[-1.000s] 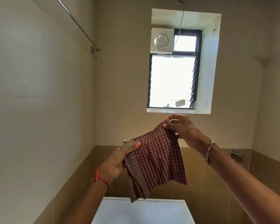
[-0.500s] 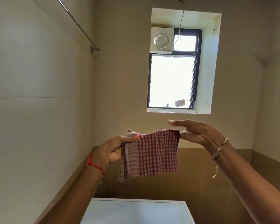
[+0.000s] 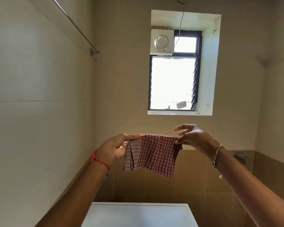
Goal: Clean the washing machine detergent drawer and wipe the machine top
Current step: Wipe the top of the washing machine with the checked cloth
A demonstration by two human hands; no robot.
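Cloth (image 3: 152, 154), light and limp, hangs over the machine top (image 3: 138, 215) at 6 o'clock, left hand (image 3: 116, 147) fingers pinching its 9 o'clock corner, right hand (image 3: 193, 138) pinching the 3 o'clock corner, spare fingers spread; top corners probably the best hold.

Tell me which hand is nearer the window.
Right. Both pinch the cloth. The right hand is below the window; the left hand is lower and off to its left.

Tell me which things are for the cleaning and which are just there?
For the job: checked cloth, pinched by the left hand and right hand; white machine top below.
Just there: window, wall fan, metal rail.
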